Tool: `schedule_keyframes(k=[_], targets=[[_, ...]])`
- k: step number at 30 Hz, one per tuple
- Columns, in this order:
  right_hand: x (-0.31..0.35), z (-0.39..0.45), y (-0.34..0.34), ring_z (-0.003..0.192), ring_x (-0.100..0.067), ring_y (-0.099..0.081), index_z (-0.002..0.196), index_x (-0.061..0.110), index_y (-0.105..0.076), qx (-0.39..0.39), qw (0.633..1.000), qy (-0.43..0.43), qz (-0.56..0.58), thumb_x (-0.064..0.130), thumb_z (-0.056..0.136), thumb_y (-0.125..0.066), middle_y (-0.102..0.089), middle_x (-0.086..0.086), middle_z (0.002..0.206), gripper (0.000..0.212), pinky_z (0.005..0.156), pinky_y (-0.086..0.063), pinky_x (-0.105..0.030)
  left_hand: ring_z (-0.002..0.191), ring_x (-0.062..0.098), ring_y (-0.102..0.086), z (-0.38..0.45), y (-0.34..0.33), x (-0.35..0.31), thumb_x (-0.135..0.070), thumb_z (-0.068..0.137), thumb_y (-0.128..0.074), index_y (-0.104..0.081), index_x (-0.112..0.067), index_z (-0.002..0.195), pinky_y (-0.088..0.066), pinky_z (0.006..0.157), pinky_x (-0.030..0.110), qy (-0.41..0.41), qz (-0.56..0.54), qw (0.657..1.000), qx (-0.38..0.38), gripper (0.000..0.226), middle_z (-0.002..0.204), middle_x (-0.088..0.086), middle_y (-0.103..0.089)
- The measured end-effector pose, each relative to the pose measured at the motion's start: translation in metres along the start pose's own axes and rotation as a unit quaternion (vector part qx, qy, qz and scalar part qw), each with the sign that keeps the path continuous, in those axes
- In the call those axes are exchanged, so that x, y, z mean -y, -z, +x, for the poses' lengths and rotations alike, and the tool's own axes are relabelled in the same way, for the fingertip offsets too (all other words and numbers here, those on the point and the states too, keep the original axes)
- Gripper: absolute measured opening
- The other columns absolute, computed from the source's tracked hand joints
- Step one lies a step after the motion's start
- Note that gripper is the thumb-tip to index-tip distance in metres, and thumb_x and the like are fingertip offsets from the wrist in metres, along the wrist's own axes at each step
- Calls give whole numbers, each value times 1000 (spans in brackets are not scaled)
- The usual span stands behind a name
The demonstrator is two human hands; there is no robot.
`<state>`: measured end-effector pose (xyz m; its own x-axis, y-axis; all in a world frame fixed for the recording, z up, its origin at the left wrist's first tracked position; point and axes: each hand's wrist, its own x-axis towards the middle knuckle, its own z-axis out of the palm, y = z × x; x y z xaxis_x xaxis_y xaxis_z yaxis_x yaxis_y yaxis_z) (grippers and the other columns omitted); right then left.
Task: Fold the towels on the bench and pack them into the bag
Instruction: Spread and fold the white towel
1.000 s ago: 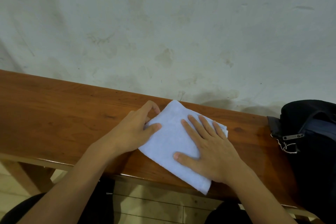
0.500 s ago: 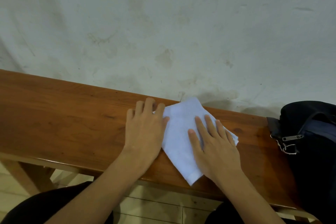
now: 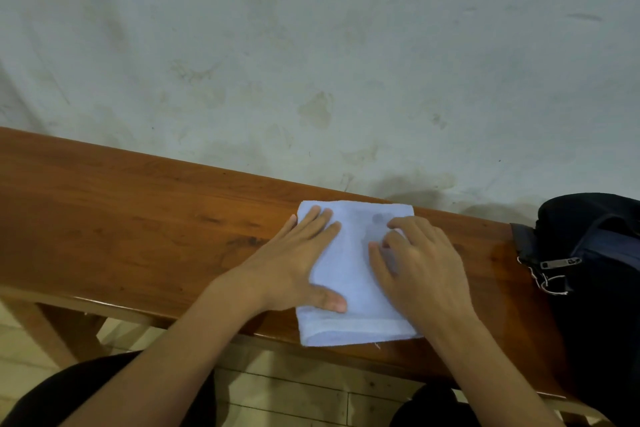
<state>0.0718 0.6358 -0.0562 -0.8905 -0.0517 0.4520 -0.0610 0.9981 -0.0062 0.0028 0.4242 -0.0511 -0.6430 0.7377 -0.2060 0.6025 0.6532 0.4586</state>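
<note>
Towel, folded into a pale rectangle, lies on the wooden surface, its near edge overhanging. Left grip presses it flat-fingered; right grip rests on it, fingertips bent. Dark bag sits far right.

Light is dim and even, with a cool cast. Soft shadows lie under both hands and on the stained pale plaster wall beyond them. A small glossy glare shows on the reddish-brown wooden bench right of the hands. Wide-angle bending bows the bench edge; detail is slightly soft.
</note>
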Motion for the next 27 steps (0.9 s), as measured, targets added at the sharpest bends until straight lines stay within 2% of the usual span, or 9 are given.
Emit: schedule_keyframes(k=[3,6,9,13,16,19,21,23,27], targets=[[3,-3,-8,129,-22,-54,130,12,-63,60,996,52,45,45,100,-38,-58,-8,140,51,107,-44,-36,131,-15,35,1,0,-10,-69,84,-53,8,-23,156,19,111,14,-8,-16,998,-64,106,159,-15,20],[0,-3,-11,153,-14,-8,158,23,-20,166,984,31,54,66,97,-3,-15,-3,165,77,125,-9,-35,139,-3,28,9,-13,-36,-68,92,-19,10,-18,155,17,116,19,64,-27,981,-181,85,163,-5,17],[-8,-3,-15,150,-9,19,155,34,14,240,969,-11,59,76,76,28,16,4,164,90,123,8,-33,146,14,28,18,-36,-46,-72,81,14,23,-16,148,17,119,34,134,20,972,-190,87,161,4,25],[-11,0,-17,148,-10,20,148,33,23,249,963,-70,72,79,67,33,19,1,163,94,121,8,-29,148,19,24,26,-47,-38,-75,73,26,14,-11,154,15,119,41,147,62,969,-187,104,162,8,22],[-10,3,-14,151,-12,15,155,25,18,272,953,-111,78,74,80,13,19,2,164,89,124,1,-31,149,20,22,26,-45,-37,-73,74,27,13,-8,154,13,120,39,133,74,971,-183,105,162,10,19],[-9,5,-11,152,-20,-15,158,24,6,258,942,-186,104,70,93,-17,1,0,167,83,119,-27,-34,148,19,23,24,-43,-37,-71,76,22,13,-6,154,13,120,37,134,73,973,-171,102,162,11,20],[-8,4,-4,141,-20,-37,157,26,-10,209,948,-218,98,68,94,-30,-30,-1,159,78,106,-40,-34,146,17,24,22,-38,-38,-73,80,17,12,-7,154,12,119,32,139,58,974,-168,99,162,10,20],[-6,3,5,123,-20,-51,152,27,-26,175,954,-227,87,68,92,-39,-54,0,137,74,94,-46,-34,147,16,23,17,-31,-38,-63,97,-6,8,-7,155,1,121,28,157,38,975,-152,82,163,9,19],[-8,-3,12,90,-11,-59,122,24,-53,183,936,-283,104,79,81,-46,-64,6,111,69,76,-51,-28,151,20,2,2,-18,-44,-43,103,-41,-2,-15,157,-29,113,28,192,-52,970,-139,72,164,3,11]])
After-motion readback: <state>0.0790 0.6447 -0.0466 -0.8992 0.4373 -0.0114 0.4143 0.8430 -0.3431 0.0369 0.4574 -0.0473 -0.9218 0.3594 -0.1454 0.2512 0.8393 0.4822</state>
